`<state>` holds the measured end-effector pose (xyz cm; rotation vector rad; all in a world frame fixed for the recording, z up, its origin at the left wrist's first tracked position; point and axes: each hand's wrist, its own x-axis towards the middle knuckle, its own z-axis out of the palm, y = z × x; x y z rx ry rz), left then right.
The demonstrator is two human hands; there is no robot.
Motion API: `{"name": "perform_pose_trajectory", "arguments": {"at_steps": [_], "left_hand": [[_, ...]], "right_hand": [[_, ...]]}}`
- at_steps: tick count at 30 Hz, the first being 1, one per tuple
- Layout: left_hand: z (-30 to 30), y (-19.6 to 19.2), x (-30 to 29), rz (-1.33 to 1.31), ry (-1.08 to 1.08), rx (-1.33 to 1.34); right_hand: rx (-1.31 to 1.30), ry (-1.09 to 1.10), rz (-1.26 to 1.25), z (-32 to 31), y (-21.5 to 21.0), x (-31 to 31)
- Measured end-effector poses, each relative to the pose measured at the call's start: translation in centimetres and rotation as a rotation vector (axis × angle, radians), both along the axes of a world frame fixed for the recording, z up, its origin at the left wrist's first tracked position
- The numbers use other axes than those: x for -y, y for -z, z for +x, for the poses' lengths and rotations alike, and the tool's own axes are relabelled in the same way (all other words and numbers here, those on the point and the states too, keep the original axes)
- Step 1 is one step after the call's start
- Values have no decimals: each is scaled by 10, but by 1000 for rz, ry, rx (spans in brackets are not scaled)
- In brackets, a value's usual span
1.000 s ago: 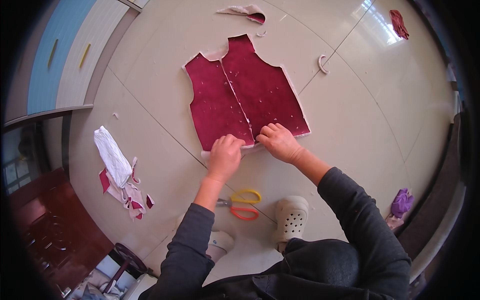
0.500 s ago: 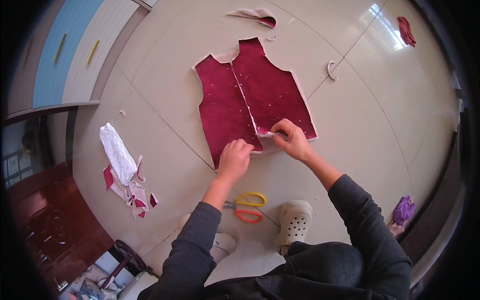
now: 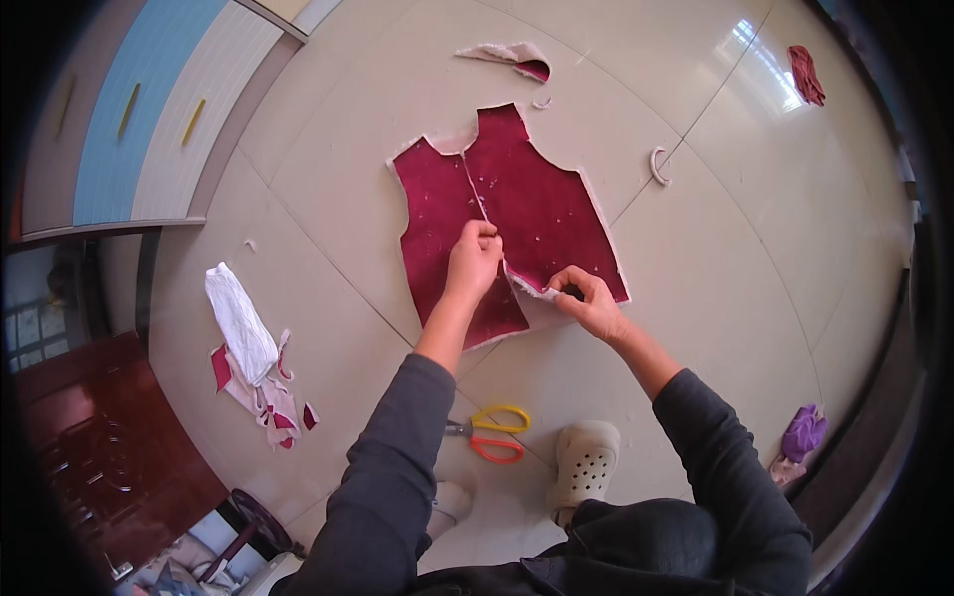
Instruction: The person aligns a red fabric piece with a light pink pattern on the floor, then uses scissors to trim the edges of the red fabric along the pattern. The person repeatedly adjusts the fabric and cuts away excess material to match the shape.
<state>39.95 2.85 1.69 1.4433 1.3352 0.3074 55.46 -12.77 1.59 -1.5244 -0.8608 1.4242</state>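
Note:
Cut pieces of dark red fabric with a fluffy pale backing lie on the floor in the shape of a vest (image 3: 547, 199), split down the middle by a front opening. My left hand (image 3: 475, 260) is closed in a pinch on the edge of that opening, about halfway down. With thumb and forefinger, my right hand (image 3: 588, 300) pinches the lower corner of the right front panel and folds it up a little, so the pale underside shows. Below the vest, scissors (image 3: 497, 433) with one yellow and one orange handle lie on the tiles.
Fabric offcuts (image 3: 268, 405) and a rolled white cloth (image 3: 240, 323) lie at the left. A curved scrap (image 3: 512, 60) is beyond the vest. Cabinets (image 3: 149, 109) and dark red furniture (image 3: 109, 457) stand left. A purple cloth (image 3: 803, 432) lies right; my shoe (image 3: 584, 462) is near the scissors.
My left hand has moved up from the lower hem to the opening's edge. My right hand keeps its pinch, and the right panel's corner is lifted more. The whole scene sits slightly lower in view.

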Motion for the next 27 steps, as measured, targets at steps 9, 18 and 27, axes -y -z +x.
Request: {"name": "perform_pose_trajectory", "arguments": {"at_steps": [9,18,27], "left_hand": [[33,19,-63,268,-314,-62],[52,44,-115,446,-207,-360],[54,20,-123,314,-248,-232]], "right_hand": [[-335,135,68,8,5,9],[-202,30,125,7,3,10],[-361,138,107,10,7,11]]}}
